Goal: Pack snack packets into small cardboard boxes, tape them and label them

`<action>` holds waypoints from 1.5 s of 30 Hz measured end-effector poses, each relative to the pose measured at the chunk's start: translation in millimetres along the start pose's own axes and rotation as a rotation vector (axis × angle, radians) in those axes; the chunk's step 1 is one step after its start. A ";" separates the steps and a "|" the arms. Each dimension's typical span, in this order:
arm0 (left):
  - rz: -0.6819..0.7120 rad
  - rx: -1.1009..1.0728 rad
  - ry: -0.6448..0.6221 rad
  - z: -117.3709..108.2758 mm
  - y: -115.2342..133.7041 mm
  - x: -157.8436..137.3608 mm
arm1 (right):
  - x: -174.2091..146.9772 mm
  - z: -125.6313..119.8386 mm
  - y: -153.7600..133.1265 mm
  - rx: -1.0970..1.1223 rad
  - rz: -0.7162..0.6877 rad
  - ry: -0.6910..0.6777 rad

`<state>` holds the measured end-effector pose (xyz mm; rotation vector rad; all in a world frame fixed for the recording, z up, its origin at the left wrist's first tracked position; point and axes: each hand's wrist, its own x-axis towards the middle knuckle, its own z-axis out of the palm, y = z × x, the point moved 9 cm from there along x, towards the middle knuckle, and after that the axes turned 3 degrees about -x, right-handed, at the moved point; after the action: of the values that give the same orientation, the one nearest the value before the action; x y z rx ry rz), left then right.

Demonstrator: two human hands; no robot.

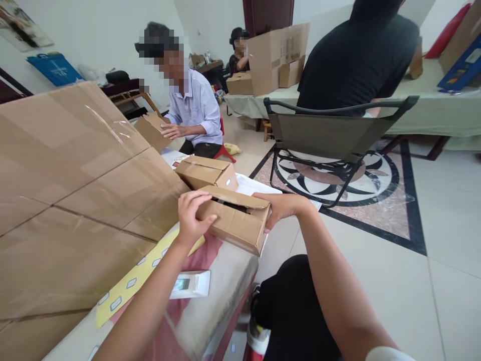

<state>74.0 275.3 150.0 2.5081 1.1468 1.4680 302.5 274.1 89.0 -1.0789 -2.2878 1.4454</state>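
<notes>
A small brown cardboard box sits at the edge of the covered table, its top flap slightly raised with a dark gap beneath. My left hand is at its left end, fingers bent over the top edge and thumb near the front panel. Around the right end wraps my right hand, its fingers partly hidden behind the box. The box's contents cannot be made out. Right behind it stands another closed cardboard box with a small label on its end.
Large taped cartons are stacked along the left. A yellow sticker sheet and a white package lie on the table. Across from me a person handles another box. A folding chair holds a seated person in black.
</notes>
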 end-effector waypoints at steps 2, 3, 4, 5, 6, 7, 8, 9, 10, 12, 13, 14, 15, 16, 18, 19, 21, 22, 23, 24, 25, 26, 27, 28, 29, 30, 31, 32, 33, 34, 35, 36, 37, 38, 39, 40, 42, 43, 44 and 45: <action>0.079 0.010 -0.103 -0.2 5.7 0.0 | 0.0 1.1 -0.1 0.007 -0.013 0.002; 0.103 0.017 -0.141 -1.3 8.6 0.1 | 0.1 1.6 -0.2 0.005 -0.014 0.004; 0.119 0.025 -0.170 -2.4 11.8 0.2 | 0.2 2.3 -0.4 0.002 -0.012 0.006; 0.124 0.034 -0.196 -2.9 14.8 0.2 | 0.3 3.1 -0.7 0.001 -0.008 0.005; 0.118 0.041 -0.225 -2.2 17.7 -0.2 | 0.4 3.9 -1.2 0.003 -0.002 0.005; 0.100 0.046 -0.245 -1.3 20.0 -0.9 | 0.4 4.8 -1.8 0.007 0.003 0.003; 0.072 0.051 -0.247 -1.1 21.7 -1.9 | 0.4 5.6 -2.5 0.012 0.006 0.002; 0.038 0.057 -0.233 -1.7 22.9 -3.1 | 0.4 6.5 -3.1 0.016 0.009 0.000; 0.002 0.065 -0.207 -3.1 23.9 -4.5 | 0.4 7.3 -3.2 0.017 0.013 -0.003; -0.057 0.064 -0.157 -5.7 26.1 -8.3 | 0.8 8.0 -2.3 0.005 0.022 0.001; -0.082 0.056 -0.143 -6.3 27.0 -10.0 | 1.3 7.7 -1.4 -0.011 0.028 0.008; -0.109 0.044 -0.137 -6.4 27.4 -11.4 | 1.9 7.1 -0.6 -0.029 0.032 0.018; -0.138 0.029 -0.132 -6.5 27.2 -12.1 | 2.6 6.4 -0.1 -0.050 0.035 0.028; -0.174 0.016 -0.124 -7.2 26.1 -12.2 | 3.3 6.0 0.0 -0.069 0.035 0.034; -0.272 0.005 -0.095 -9.4 20.8 -11.3 | 4.5 5.6 -0.5 -0.097 0.040 0.041; -0.330 0.000 -0.081 -10.3 17.1 -10.9 | 4.8 5.7 -0.9 -0.106 0.046 0.043; -0.442 -0.030 -0.072 -9.7 10.0 -11.0 | 5.2 6.1 -2.6 -0.116 0.057 0.045; -0.488 -0.052 -0.077 -8.3 7.4 -11.6 | 5.2 6.4 -3.9 -0.118 0.060 0.047; -0.524 -0.073 -0.084 -6.7 5.6 -12.5 | 5.3 6.9 -5.4 -0.120 0.063 0.048; -0.551 -0.086 -0.090 -5.6 4.5 -13.7 | 5.6 7.7 -7.1 -0.122 0.062 0.045; -0.571 -0.086 -0.091 -5.3 3.7 -15.3 | 5.9 8.3 -8.7 -0.126 0.063 0.044; -0.589 -0.072 -0.087 -6.1 2.7 -17.4 | 6.3 8.8 -10.1 -0.131 0.065 0.045; -0.605 -0.049 -0.080 -7.6 1.5 -20.0 | 6.8 9.3 -11.1 -0.138 0.070 0.044; -0.621 -0.024 -0.076 -9.2 0.0 -23.0 | 7.5 9.8 -11.9 -0.145 0.075 0.044; -0.633 -0.003 -0.081 -10.1 -1.7 -26.2 | 8.2 10.1 -12.7 -0.152 0.078 0.045; -0.643 0.015 -0.091 -10.6 -3.5 -29.4 | 9.1 10.4 -13.2 -0.158 0.081 0.047; -0.648 0.032 -0.106 -10.9 -5.1 -32.2 | 10.0 10.8 -13.8 -0.163 0.081 0.049; -0.644 0.054 -0.124 -11.1 -6.1 -34.4 | 11.0 11.3 -14.7 -0.165 0.074 0.051; -0.630 0.081 -0.139 -11.6 -6.1 -35.7 | 12.1 11.7 -15.7 -0.166 0.066 0.055; -0.607 0.112 -0.154 -12.2 -4.9 -36.1 | 13.1 12.4 -16.5 -0.167 0.058 0.056; -0.578 0.144 -0.170 -12.7 -2.7 -35.8 | 14.1 13.3 -17.1 -0.168 0.053 0.055; -0.552 0.176 -0.184 -13.2 0.1 -35.2 | 14.9 14.3 -17.3 -0.167 0.053 0.052; -0.532 0.207 -0.197 -13.9 3.1 -34.4 | 15.7 15.2 -17.0 -0.167 0.059 0.048; -0.523 0.237 -0.204 -15.2 5.9 -33.6 | 16.2 16.1 -16.7 -0.167 0.068 0.044; -0.521 0.269 -0.208 -17.0 8.3 -32.7 | 16.7 16.8 -16.4 -0.167 0.077 0.041; -0.526 0.303 -0.208 -19.2 10.1 -31.9 | 16.9 17.4 -16.4 -0.167 0.084 0.038; -0.558 0.349 -0.214 -22.5 10.2 -30.8 | 17.1 18.1 -16.4 -0.173 0.097 0.033; -0.589 0.348 -0.220 -22.9 7.9 -31.2 | 17.1 18.3 -16.4 -0.175 0.101 0.031; -0.634 0.325 -0.216 -23.0 3.8 -32.6 | 17.0 18.1 -16.3 -0.178 0.103 0.030; -0.696 0.267 -0.193 -22.8 -1.9 -35.2 | 17.0 17.8 -16.1 -0.181 0.102 0.031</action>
<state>45.4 248.1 135.8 1.9675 1.9931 0.9146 273.5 269.6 91.0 -1.2774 -2.4104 1.2654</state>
